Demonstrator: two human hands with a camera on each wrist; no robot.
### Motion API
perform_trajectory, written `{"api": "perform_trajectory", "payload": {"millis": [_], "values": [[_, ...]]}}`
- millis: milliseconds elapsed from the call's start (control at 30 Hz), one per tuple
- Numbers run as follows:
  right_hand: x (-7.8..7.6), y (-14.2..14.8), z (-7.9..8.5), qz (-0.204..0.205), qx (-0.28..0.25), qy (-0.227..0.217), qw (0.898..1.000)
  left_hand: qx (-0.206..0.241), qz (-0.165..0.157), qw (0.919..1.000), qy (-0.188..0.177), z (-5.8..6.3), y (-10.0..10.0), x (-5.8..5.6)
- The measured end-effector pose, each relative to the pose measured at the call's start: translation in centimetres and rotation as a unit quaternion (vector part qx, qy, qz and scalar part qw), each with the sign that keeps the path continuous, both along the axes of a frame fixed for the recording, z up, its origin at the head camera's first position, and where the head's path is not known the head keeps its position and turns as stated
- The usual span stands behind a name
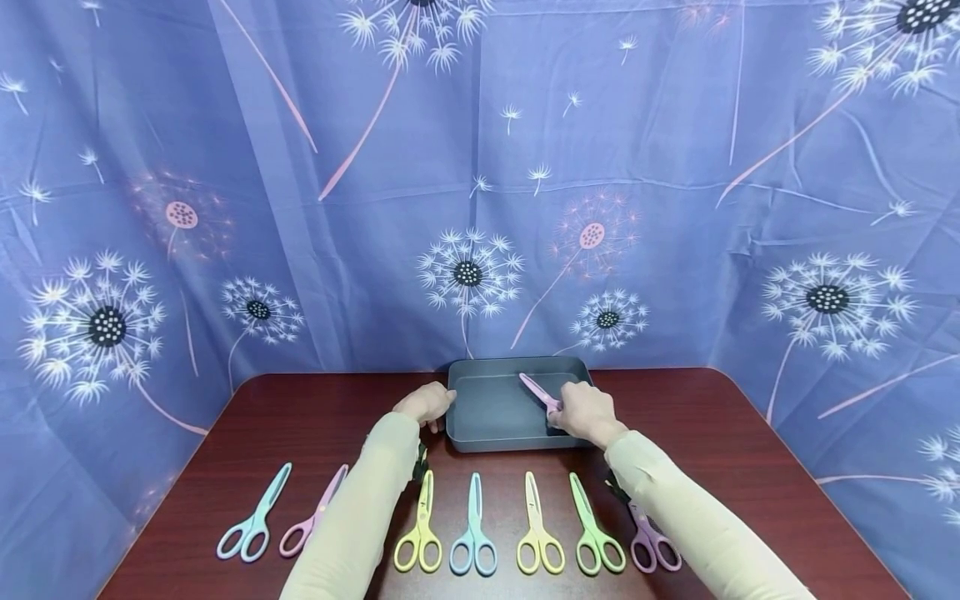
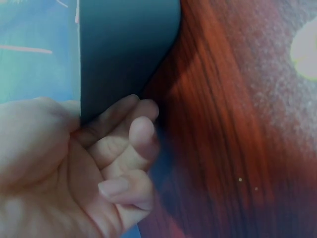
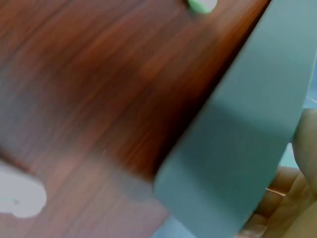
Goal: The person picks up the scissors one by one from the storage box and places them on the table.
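A shallow dark grey tray (image 1: 487,408) lies near the back edge of the table. My left hand (image 1: 426,403) grips its left side, with the thumb over the rim and fingers against the outer wall (image 2: 126,44). Inside the tray's right part, my right hand (image 1: 587,410) holds a pair of pink scissors (image 1: 537,388) by the handle end, blades pointing to the back left. Its handle loops are hidden in the hand. From the right wrist, the tray's front wall (image 3: 233,119) covers part of that hand (image 3: 297,198).
Along the table's front lie more scissors: teal (image 1: 257,517), pink (image 1: 318,512), yellow (image 1: 422,525), blue (image 1: 474,525), pale yellow (image 1: 536,525), green (image 1: 589,525) and purple (image 1: 651,533). My sleeves partly cover the pink and purple pairs. A blue dandelion-print curtain (image 1: 375,275) hangs behind the table.
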State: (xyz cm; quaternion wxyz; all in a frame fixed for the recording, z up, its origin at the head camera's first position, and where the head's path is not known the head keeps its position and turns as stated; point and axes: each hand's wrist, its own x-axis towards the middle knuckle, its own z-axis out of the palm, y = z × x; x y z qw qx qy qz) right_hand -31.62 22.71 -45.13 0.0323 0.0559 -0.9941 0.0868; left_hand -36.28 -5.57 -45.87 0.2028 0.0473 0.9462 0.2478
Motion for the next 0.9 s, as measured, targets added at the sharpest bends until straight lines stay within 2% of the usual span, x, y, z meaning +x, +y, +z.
{"api": "perform_trajectory", "payload": {"millis": [500,900], "values": [[1.1,3.5,2.8,0.032,-0.001,0.017,0.999,0.000,-0.002,0.9998,0.018,-0.2,0.1,0.1],[3.3,7.1,4.6,0.039,-0.014,0.040,0.998,-0.008,-0.010,0.9997,0.021,-0.1,0.2,0.2]]}}
